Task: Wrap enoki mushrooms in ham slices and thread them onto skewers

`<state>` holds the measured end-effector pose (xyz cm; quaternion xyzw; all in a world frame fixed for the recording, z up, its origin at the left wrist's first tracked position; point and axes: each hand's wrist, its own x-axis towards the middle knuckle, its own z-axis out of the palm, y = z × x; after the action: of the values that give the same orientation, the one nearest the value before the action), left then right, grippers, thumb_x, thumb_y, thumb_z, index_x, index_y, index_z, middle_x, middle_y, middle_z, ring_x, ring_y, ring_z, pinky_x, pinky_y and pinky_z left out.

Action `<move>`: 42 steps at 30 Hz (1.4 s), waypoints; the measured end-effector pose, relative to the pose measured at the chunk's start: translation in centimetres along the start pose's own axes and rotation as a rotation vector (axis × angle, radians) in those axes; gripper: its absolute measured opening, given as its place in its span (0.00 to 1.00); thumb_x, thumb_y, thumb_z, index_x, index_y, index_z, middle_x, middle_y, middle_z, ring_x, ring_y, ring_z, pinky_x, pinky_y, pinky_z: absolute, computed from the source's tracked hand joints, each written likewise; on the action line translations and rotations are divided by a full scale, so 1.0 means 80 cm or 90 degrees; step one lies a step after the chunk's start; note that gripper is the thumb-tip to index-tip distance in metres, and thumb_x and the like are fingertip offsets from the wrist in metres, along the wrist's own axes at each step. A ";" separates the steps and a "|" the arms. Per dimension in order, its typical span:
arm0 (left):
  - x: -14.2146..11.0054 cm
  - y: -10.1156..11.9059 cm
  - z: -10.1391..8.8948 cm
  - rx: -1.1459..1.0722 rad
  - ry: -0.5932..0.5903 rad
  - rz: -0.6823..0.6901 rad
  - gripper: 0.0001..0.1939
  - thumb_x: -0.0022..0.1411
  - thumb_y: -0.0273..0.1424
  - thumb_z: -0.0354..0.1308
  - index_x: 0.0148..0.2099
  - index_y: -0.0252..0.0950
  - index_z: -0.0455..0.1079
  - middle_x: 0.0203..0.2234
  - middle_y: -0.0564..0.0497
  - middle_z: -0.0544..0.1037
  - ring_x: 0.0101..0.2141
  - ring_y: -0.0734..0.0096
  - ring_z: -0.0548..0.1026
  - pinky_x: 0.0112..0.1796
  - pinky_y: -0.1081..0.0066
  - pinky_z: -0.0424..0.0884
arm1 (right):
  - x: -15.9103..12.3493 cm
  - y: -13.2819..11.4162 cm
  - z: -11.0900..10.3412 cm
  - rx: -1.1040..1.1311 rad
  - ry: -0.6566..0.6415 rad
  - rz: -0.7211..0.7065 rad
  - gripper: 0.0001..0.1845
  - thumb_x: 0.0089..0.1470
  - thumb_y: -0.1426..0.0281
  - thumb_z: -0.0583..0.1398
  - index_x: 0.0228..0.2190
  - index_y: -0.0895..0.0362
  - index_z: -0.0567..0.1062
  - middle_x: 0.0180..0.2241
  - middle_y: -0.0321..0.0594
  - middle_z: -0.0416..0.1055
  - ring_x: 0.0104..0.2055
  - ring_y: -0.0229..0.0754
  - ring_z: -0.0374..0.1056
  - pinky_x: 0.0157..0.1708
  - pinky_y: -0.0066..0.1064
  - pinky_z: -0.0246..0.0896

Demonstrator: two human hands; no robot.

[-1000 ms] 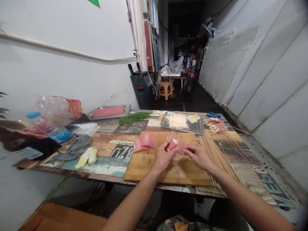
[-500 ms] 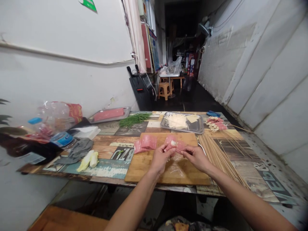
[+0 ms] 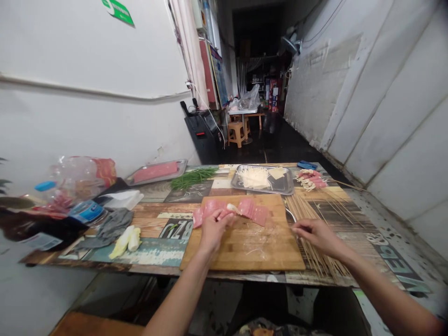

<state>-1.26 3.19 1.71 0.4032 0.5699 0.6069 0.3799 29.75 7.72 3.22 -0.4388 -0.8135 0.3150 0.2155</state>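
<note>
On the wooden cutting board (image 3: 241,247), my left hand (image 3: 214,229) is closed around a rolled meat slice (image 3: 227,213) with a pale filling showing at its end. Pink meat slices (image 3: 214,205) lie behind and left of that hand. Other overlapping slices (image 3: 255,213) lie flat to the roll's right. My right hand (image 3: 317,235) is off the board's right edge, over a spread of bamboo skewers (image 3: 304,210). Its fingertips are pinched together among them; what lies between them is hidden.
Behind the board are a tray (image 3: 289,179) of enoki and pale sheets, green chives (image 3: 194,178) and a meat tray (image 3: 184,165). Finished skewered rolls (image 3: 311,179) lie at right back. Cabbage pieces (image 3: 126,240), a grey cloth (image 3: 114,228) and bottles (image 3: 86,212) stand left.
My right hand has left the meat and moved right to the skewers. My left hand has shifted left with the roll, uncovering the flat slices on the board.
</note>
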 end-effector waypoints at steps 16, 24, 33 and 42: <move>-0.039 -0.001 -0.022 0.695 -0.253 0.408 0.20 0.56 0.31 0.60 0.53 0.37 0.68 0.49 0.42 0.72 0.48 0.56 0.70 0.49 0.56 0.65 | 0.011 0.027 -0.002 -0.340 0.209 -0.076 0.15 0.58 0.70 0.52 0.33 0.59 0.78 0.36 0.48 0.73 0.36 0.45 0.68 0.37 0.33 0.61; -0.101 -0.018 -0.031 0.694 -0.219 0.556 0.14 0.64 0.30 0.55 0.52 0.39 0.69 0.52 0.42 0.72 0.53 0.57 0.67 0.53 0.54 0.58 | 0.066 -0.078 0.102 -0.200 0.030 -0.350 0.12 0.60 0.74 0.53 0.34 0.57 0.77 0.34 0.43 0.71 0.36 0.39 0.65 0.36 0.28 0.58; -0.109 -0.023 -0.004 0.681 -0.124 0.510 0.10 0.65 0.27 0.54 0.46 0.42 0.73 0.41 0.49 0.78 0.44 0.64 0.72 0.47 0.60 0.59 | 0.109 -0.116 0.114 -0.434 -0.144 -0.489 0.09 0.59 0.71 0.57 0.29 0.62 0.76 0.35 0.45 0.69 0.41 0.44 0.61 0.37 0.32 0.54; -0.077 -0.006 -0.036 0.433 -0.038 0.300 0.11 0.61 0.36 0.58 0.43 0.39 0.76 0.38 0.47 0.80 0.38 0.65 0.75 0.43 0.63 0.70 | 0.139 -0.108 0.091 -0.237 0.006 -0.410 0.08 0.53 0.74 0.59 0.25 0.60 0.77 0.29 0.42 0.70 0.32 0.39 0.62 0.33 0.29 0.54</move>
<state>-1.53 -3.59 0.85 0.6425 0.6189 0.4425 0.0917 14.40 11.20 4.96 -0.1936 -0.9522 0.0753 0.2239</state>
